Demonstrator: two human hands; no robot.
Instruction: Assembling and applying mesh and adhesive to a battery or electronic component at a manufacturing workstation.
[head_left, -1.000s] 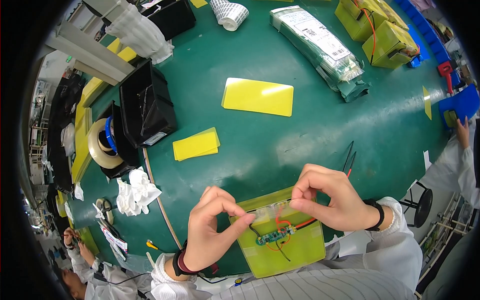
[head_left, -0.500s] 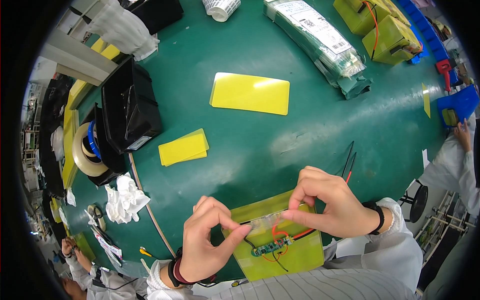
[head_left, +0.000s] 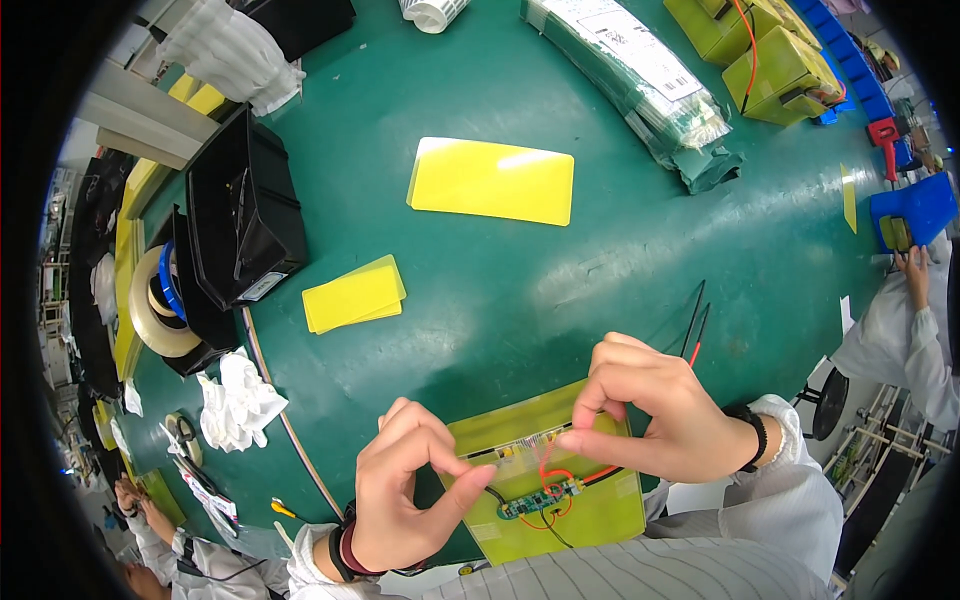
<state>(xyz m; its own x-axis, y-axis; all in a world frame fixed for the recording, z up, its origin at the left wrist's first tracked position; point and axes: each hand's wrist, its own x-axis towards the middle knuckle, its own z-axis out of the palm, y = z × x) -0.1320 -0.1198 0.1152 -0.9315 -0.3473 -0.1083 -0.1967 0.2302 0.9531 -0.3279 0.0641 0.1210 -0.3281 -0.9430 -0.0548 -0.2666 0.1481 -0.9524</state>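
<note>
In front of me lies a yellow-green wrapped battery pack (head_left: 600,505), with a small green circuit board (head_left: 540,498) on top. Red and black wires (head_left: 600,474) run from the board. Just beyond it, a clear strip of film or tape (head_left: 523,450) spans the gap between my two hands over the pack. My left hand (head_left: 412,490) pinches its left end between thumb and forefinger. My right hand (head_left: 650,405) is closed in a pinch at its right end. Whether the strip touches the pack I cannot tell.
Yellow sheets (head_left: 492,182) and smaller yellow cards (head_left: 354,295) lie beyond my hands. At left are a black bin (head_left: 245,215), tape rolls (head_left: 160,305) and crumpled white paper (head_left: 240,402). A wrapped parcel (head_left: 635,85) and more battery packs (head_left: 782,75) stand far right. Other people work at both sides.
The view has shifted slightly, so the table things sit a little further left and up. Both hands keep their pinch; the strip looks clearer, with the pack's parts showing through it.
</note>
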